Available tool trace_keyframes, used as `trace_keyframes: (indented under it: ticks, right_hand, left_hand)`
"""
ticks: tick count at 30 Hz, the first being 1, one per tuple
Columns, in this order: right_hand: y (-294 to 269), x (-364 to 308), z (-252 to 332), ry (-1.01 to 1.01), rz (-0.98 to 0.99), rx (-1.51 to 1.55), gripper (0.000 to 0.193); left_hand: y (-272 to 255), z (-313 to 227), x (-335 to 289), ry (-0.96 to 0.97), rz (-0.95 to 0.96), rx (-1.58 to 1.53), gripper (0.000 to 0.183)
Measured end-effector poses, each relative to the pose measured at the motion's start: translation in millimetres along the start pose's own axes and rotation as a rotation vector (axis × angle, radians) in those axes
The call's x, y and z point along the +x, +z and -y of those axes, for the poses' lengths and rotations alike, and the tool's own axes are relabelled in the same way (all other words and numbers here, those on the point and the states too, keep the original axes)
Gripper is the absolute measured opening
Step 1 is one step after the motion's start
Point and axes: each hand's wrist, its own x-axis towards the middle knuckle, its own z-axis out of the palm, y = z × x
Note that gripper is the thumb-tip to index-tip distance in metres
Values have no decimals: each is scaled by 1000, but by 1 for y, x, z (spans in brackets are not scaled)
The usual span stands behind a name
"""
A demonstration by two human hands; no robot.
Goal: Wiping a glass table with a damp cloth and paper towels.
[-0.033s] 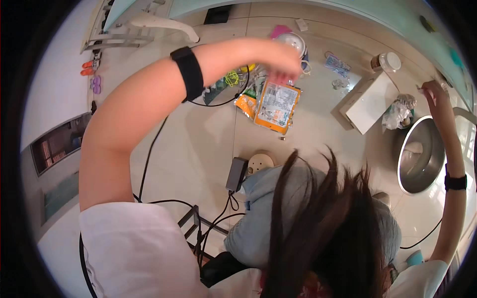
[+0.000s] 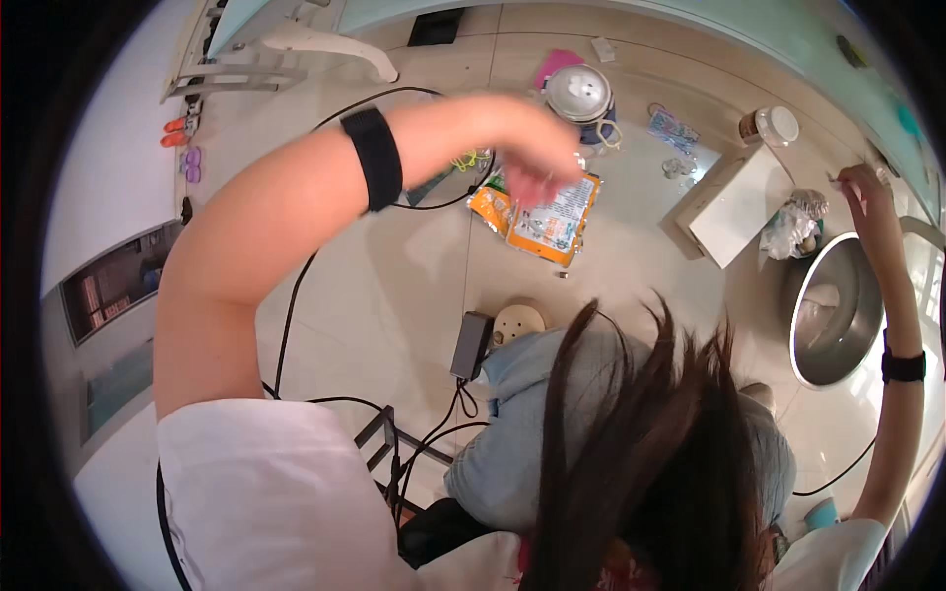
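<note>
My left hand (image 2: 537, 158) is stretched out, blurred, with its fingers curled downward just above an orange and white snack packet (image 2: 544, 222) on the tiled floor. Whether it touches or grips the packet cannot be told. A black band (image 2: 372, 158) wraps my left forearm. My right hand (image 2: 862, 192) is raised at the far right beside a large steel basin (image 2: 833, 315), its fingers pinched near something small and thin. My hair and grey-blue clothing fill the lower middle.
A round metal pot with a lid (image 2: 579, 94), a white box (image 2: 734, 202), a white-lidded jar (image 2: 774, 123) and a crumpled plastic bag (image 2: 793, 222) stand around the packet. A black power adapter (image 2: 471, 345) and cables (image 2: 296, 286) cross the floor. Slippers (image 2: 182, 148) lie far left.
My left hand has shifted slightly left and lower, closer over the packet, and is now blurred. The packet and the right arm stay where they were.
</note>
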Motion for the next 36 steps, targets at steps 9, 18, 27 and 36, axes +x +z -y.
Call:
trace_keyframes:
  ticks: [9, 18, 27, 36]
  right_hand:
    - [2, -25, 7, 96, 30, -88, 12]
    - [12, -33, 16, 150, -19, -57, 12]
    - [-11, -34, -17, 138, -100, -23, 11]
    - [-50, -23, -41, -144, -166, 21, 14]
  left_hand:
    - [251, 200, 120, -105, -37, 232, 63]
    - [288, 174, 80, -270, -196, -220, 85]
    - [252, 179, 54, -164, -437, -179, 76]
    - [161, -4, -159, -143, -152, 94, 56]
